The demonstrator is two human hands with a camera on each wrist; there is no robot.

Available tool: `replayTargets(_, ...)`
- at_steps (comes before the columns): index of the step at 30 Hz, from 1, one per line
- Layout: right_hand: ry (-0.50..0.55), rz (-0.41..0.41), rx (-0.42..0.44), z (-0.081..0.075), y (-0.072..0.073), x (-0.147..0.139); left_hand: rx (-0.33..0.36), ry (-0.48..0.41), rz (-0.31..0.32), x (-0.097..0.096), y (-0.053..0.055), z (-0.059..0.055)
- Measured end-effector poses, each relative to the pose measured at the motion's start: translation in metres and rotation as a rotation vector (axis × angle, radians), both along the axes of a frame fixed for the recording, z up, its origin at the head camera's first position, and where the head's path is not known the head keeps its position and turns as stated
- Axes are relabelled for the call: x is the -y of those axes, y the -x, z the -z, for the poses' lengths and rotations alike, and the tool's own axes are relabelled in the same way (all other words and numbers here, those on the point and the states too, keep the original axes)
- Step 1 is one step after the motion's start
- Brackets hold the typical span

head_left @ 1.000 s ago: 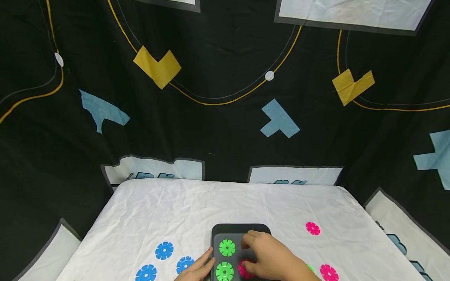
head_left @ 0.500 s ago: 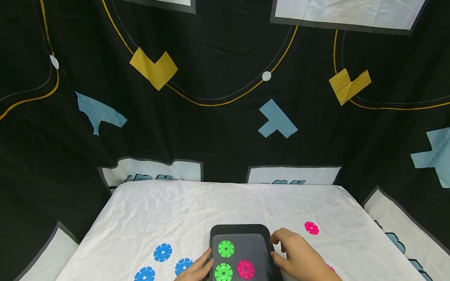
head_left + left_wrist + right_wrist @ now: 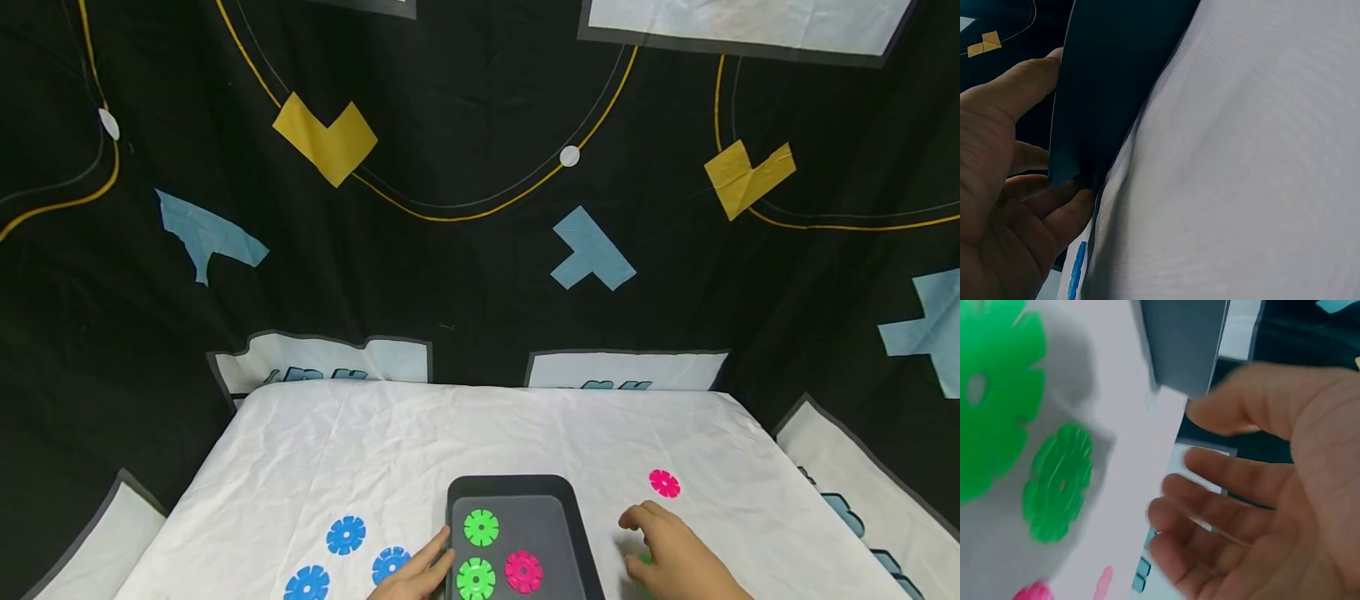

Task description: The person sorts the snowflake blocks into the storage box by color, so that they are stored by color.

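In the head view, a dark grey tray (image 3: 558, 533) holds two green notched plastic discs (image 3: 481, 527) and a pink one (image 3: 522, 572). My left hand (image 3: 414, 575) holds the tray's left edge. In the left wrist view, its thumb is at the tray's upper edge and other fingers (image 3: 1069, 219) lie by the lower edge. My right hand (image 3: 682, 554) is over the cloth right of the tray, fingers loosely bent, holding nothing. A green disc (image 3: 645, 577) shows partly beneath it. The right wrist view has two green discs (image 3: 1059, 484) near the hand, apart from the fingers.
Several blue notched discs (image 3: 346, 535) lie on the white cloth (image 3: 375, 442) left of the tray. A pink disc (image 3: 664, 483) lies farther back on the right. Behind the table hangs a black cloth (image 3: 450, 283) with yellow and blue shapes.
My right hand has left the pink disc in the tray and moved right, out past the tray's edge to above a green disc. The left hand stays at the tray.
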State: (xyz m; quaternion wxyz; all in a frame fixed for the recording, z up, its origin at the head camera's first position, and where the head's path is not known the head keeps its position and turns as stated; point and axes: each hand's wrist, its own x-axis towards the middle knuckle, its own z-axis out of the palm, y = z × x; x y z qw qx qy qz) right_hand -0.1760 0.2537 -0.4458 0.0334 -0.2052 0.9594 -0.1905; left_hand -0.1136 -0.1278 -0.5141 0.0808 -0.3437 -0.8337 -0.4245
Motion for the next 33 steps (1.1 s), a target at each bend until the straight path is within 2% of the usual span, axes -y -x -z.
replayTargets(4,-0.056,0.121,0.185,0.004,0.002,-0.008,0.042,-0.007,0.019,0.001,0.0,-0.003)
replayTargets(7,-0.081,0.137,0.246,0.009,0.002,-0.015,0.063,-0.023,0.046,0.002,0.0,-0.005)
replayTargets(12,-0.075,0.071,0.215,0.014,0.0,-0.024,0.08,-0.05,0.08,0.004,0.001,-0.006)
replayTargets(20,-0.057,0.209,0.242,0.02,-0.001,-0.019,0.083,-0.057,0.079,0.004,0.001,-0.002)
replayTargets(24,-0.04,0.236,0.262,0.023,-0.001,-0.018,0.091,-0.049,0.072,0.004,0.001,-0.003)
replayTargets(28,-0.02,0.19,0.23,0.025,-0.002,-0.021,0.087,-0.04,0.062,0.003,0.001,-0.004)
replayTargets(33,-0.057,0.117,0.149,0.029,-0.001,-0.023,0.055,-0.04,0.061,0.003,0.001,-0.002)
